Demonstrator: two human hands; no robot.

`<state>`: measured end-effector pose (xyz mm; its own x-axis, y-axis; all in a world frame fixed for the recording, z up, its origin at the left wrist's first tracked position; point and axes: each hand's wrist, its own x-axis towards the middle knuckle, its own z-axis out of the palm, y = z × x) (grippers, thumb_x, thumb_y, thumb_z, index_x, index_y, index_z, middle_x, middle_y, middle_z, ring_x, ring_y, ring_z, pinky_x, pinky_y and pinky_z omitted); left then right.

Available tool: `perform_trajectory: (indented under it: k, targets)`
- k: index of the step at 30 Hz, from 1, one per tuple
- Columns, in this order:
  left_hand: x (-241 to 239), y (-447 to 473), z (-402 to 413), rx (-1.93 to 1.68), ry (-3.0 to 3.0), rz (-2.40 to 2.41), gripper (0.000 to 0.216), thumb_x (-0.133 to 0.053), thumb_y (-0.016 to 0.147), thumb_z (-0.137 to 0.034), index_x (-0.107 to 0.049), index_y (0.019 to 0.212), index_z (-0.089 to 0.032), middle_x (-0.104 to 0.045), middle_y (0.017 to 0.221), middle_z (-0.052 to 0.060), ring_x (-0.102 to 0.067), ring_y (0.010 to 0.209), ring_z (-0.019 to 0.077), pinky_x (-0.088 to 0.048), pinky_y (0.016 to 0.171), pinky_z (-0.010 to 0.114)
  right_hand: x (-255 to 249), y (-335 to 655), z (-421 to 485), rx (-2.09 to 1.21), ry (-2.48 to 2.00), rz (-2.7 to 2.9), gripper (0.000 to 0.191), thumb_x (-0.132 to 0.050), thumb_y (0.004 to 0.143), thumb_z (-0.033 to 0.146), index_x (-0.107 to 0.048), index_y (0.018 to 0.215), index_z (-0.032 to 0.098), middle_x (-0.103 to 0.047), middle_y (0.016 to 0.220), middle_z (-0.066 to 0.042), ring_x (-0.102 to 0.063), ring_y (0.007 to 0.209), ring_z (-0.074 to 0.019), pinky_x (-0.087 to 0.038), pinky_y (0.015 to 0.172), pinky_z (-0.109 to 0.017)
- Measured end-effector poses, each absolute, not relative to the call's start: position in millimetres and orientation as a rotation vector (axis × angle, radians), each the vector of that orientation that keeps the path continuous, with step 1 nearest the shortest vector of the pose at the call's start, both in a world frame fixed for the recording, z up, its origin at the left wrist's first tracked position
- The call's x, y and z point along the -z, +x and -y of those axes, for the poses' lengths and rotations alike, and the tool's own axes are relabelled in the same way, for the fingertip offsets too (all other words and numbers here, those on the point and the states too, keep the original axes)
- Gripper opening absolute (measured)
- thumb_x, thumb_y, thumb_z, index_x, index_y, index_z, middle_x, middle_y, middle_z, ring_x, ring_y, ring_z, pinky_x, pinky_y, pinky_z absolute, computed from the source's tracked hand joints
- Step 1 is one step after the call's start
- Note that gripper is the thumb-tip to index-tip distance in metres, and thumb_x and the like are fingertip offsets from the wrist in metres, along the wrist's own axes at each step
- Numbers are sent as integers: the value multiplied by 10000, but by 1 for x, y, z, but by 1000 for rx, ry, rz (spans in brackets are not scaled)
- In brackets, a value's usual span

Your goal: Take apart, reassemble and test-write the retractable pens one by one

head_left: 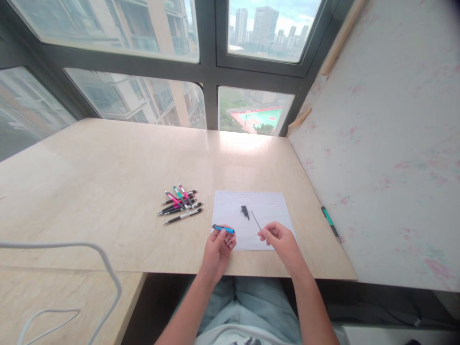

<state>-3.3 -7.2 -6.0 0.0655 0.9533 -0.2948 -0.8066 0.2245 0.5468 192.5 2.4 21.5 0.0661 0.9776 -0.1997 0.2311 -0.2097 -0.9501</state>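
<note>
My left hand (220,247) holds a blue pen barrel (223,229) with a clip, pinched between thumb and fingers over the sheet's left edge. Between the fingertips of my right hand (278,237) is a thin dark pen refill (256,220), its free end pointing up and left. Under both hands lies a white sheet of paper (266,206) with lines of writing along its top. Small black pen parts (245,212) rest on the paper between the hands; their exact kind is too small to tell.
A pile of several pens (179,203) in pink, green, black and white lies left of the paper. One green and black pen (329,223) lies against the wall (388,143) at the right. A white cable (104,256) loops over the lower left. Windows (212,67) stand behind the table (118,191).
</note>
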Motion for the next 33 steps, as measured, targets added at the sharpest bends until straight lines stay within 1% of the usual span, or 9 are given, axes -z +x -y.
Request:
perform_trajectory:
  k: [2,4,8,17,20,23,27,33]
  targets:
    - [6,-1,8,-1368,304,-719,165,-751,766,-235,-685,882,-138,-675,812,38,-599,689,104,-478,636,218,-20,197,3,-1261,-1482,1164,219,-667,780,370,-595,888,194,-674,773,-29,-643,730,-188,-482,661,-291]
    - [6,0,9,-1379,326,-743,167,-753,764,-240,-689,876,-134,-680,804,39,-605,695,104,-479,640,215,-20,199,6,-1235,-1472,1147,261,-699,759,374,-610,922,190,-666,800,-30,-635,764,-189,-488,705,-302]
    - [8,0,8,-1389,291,-752,183,-761,756,-243,-684,892,-148,-696,806,35,-613,671,97,-486,644,215,-25,198,10,-1186,-1485,1232,225,-650,810,395,-648,876,180,-663,846,-51,-618,822,-201,-482,742,-311]
    - [9,-1,6,-1396,273,-773,204,-772,743,-246,-681,906,-164,-701,823,32,-628,699,104,-484,644,212,-35,203,16,-1035,-1530,1391,160,-603,835,337,-655,850,186,-667,812,-53,-618,776,-205,-490,710,-316]
    - [7,0,7,-1383,334,-792,198,-770,745,-256,-688,897,-160,-694,809,31,-619,692,103,-474,640,210,-34,198,15,-966,-1546,1467,130,-593,831,301,-654,847,188,-670,799,-49,-615,742,-197,-491,690,-312]
    - [7,2,8,-1352,438,-828,184,-753,761,-259,-694,898,-150,-693,816,43,-621,708,117,-477,667,228,-37,187,14,-924,-1523,1539,109,-578,828,270,-649,827,187,-660,767,-39,-601,693,-181,-485,658,-296]
    - [6,2,8,-1347,456,-853,193,-754,757,-282,-695,886,-150,-692,834,51,-622,714,129,-480,667,243,-44,174,14,-893,-1514,1525,137,-565,846,281,-653,805,184,-666,766,-39,-600,684,-172,-478,635,-277]
    - [7,1,6,-1345,432,-834,203,-764,751,-269,-688,901,-156,-698,848,51,-614,703,111,-468,649,223,-43,166,15,-807,-1498,1549,239,-550,883,349,-645,733,188,-656,721,-32,-575,650,-163,-454,601,-262]
